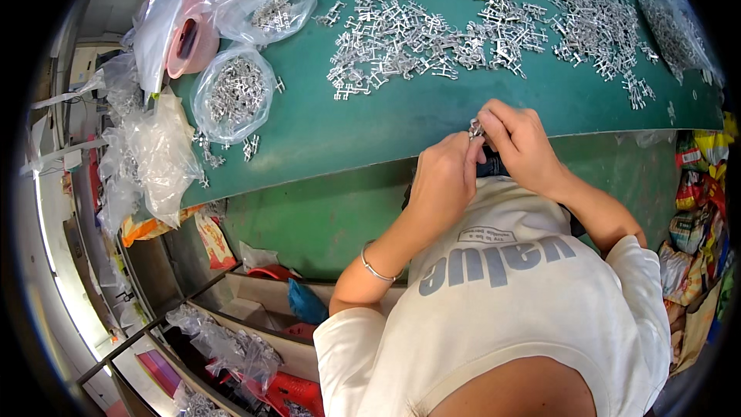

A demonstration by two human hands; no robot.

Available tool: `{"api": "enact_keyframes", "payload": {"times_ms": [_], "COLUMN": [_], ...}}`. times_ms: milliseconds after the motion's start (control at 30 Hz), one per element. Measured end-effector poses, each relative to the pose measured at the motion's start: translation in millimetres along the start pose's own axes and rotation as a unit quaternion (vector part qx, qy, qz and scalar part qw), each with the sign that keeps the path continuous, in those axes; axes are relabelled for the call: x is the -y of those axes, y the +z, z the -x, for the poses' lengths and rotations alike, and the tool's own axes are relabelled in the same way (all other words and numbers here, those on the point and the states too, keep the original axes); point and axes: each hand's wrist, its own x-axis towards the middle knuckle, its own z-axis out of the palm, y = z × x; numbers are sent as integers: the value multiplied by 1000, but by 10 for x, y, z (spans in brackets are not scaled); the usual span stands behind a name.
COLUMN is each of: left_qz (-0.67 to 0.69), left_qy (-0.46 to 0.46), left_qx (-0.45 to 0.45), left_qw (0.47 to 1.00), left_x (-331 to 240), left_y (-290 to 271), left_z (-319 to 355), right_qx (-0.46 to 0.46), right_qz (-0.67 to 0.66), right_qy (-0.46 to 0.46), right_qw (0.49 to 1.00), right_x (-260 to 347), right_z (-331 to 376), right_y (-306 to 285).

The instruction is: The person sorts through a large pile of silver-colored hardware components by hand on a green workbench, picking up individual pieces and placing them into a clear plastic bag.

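Green table [370,120] filling the view, strewn with small silvery metal parts [432,27] heaped just beyond the hands, loose and within easy reach. Both hands meet at the near table edge, close to the chest, where fine work is easiest to see. The left hand [444,177] is curled, fingertips pinching up against one small metal piece [475,130]. The right hand [519,139] closes on the same piece from above, thumb and forefinger clamped over it, so the piece sits squeezed between the two hands; its exact shape is hard to make out under the fingers. A bracelet [376,269] rides the left wrist. Far off to the left hand's side, an open clear bag [231,93] holds more parts, with crumpled empty bags [154,154] beside it.
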Motion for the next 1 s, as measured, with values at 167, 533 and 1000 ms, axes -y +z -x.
{"api": "enact_keyframes", "payload": {"times_ms": [167, 533, 1000], "left_qz": [271, -228, -35], "left_qy": [-311, -50, -74], "left_qx": [154, 34, 79], "left_qw": [898, 972, 994], "left_x": [-28, -32, -61], "left_y": [-214, -55, -153], "left_z": [-101, 24, -95], "right_qx": [69, 91, 151], "right_qz": [-13, -141, -277], "right_qy": [92, 66, 239], "right_qw": [993, 984, 918], "right_x": [-16, -220, -29], "right_z": [-82, -61, -119], "right_y": [-112, -65, -164]}}
